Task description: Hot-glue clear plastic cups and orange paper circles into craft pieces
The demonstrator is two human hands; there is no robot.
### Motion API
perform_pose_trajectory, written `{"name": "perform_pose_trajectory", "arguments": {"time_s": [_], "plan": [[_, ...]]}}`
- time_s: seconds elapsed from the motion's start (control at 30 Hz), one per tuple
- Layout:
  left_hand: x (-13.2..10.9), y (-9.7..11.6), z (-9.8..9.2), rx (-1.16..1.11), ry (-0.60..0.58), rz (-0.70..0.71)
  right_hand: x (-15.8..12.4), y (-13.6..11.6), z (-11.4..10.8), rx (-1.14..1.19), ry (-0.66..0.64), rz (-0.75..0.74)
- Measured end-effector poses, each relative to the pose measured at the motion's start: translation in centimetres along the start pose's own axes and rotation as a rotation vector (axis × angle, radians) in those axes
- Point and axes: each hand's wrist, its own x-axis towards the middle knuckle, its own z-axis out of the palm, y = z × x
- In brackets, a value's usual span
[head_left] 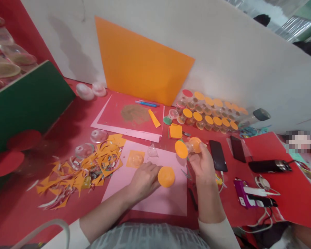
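My right hand is closed around a clear plastic hourglass-shaped piece with an orange disc on one end and another orange disc on the other. Low over the pink sheet, my left hand has its fingers curled, with a round orange disc at its thumb side; what lies behind that disc is hidden. Just beyond the left hand, a clear plastic cup rests on an orange square. A clear cone-like piece stands beside it. Scissors lie by my right wrist.
Rows of disc-topped pieces line the wall. Orange scraps heap at left, near a green board. An orange sheet leans upright. Phones, a black bottle and a purple power strip lie right.
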Motion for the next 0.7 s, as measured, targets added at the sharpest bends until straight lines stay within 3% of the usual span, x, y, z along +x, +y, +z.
{"name": "perform_pose_trajectory", "arguments": {"time_s": [0.13, 0.3, 0.4, 0.5, 0.7], "plan": [[0.0, 0.0, -0.1, -0.006, -0.016, -0.005, -0.3, 0.3, 0.7, -0.147, 0.099, -0.121], [-0.1, -0.3, -0.1, -0.027, -0.027, -0.012, -0.3, 1.9, 1.6, -0.671, -0.048, -0.401], [0.0, -0.6, -0.1, -0.035, -0.018, -0.009, -0.3, 2.6, 1.7, -0.834, -0.132, -0.459], [0.2, -0.9, -0.1, -0.01, -0.005, -0.014, -0.4, 2.5, 1.5, -0.869, -0.188, -0.439], [0.2, -0.8, 0.2, 0.157, 0.017, 0.028, -1.3, 0.5, 0.5, -0.764, -0.097, -0.537]]}}
